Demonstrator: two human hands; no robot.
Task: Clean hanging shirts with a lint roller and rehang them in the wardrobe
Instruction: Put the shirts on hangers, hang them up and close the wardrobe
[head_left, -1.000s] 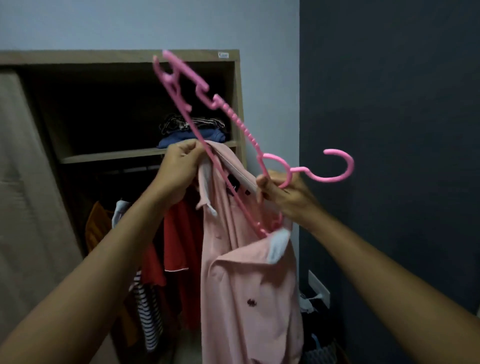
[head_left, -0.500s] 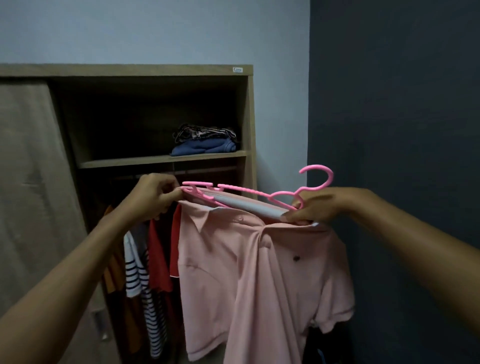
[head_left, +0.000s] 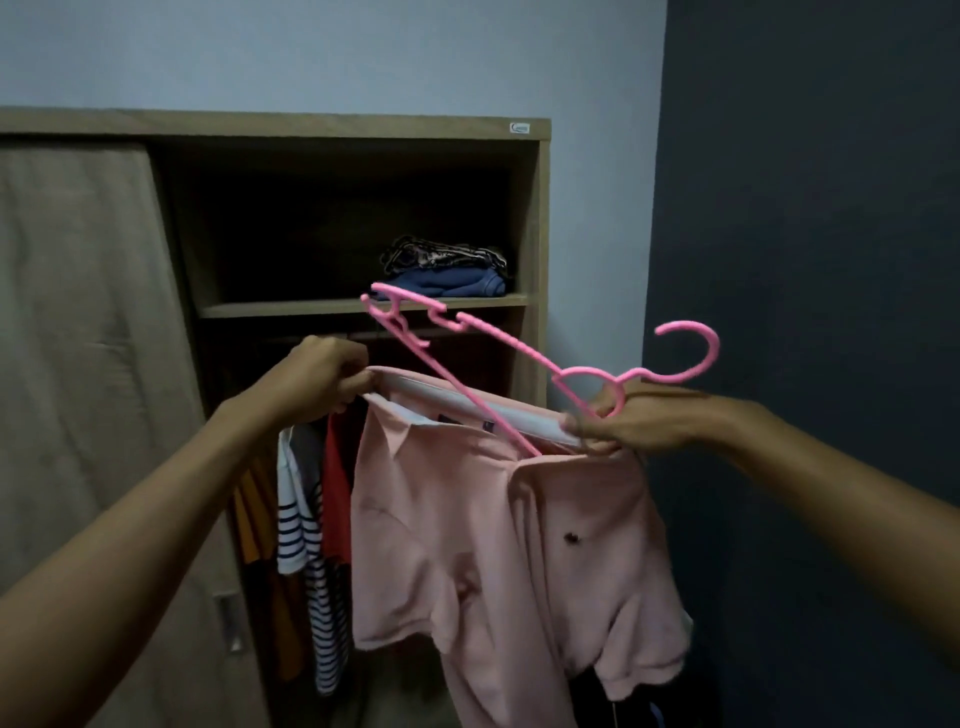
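Left hand (head_left: 327, 376) pinches collar of pink shirt (head_left: 498, 545), right hand (head_left: 631, 421) grips collar plus pink hanger (head_left: 524, 364), in front of open wardrobe (head_left: 540, 218); hanger half inserted, tilted; risk: arm snags neckline, shirt slides off

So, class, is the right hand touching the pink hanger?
Touching. Head view: the right hand grips the pink hanger at the loop below its hook, against the pink shirt.

Sliding door (head_left: 78, 364) blocked wardrobe's (head_left: 540, 234) left half. Under the shelf (head_left: 291, 310), striped shirt (head_left: 306, 530) and red shirt (head_left: 335, 493) crowded the bay's left; pink shirt (head_left: 493, 545) and tilted hanger (head_left: 498, 345) screened the rest. Folded clothes (head_left: 447, 275) took the shelf's right end, open room left of them.
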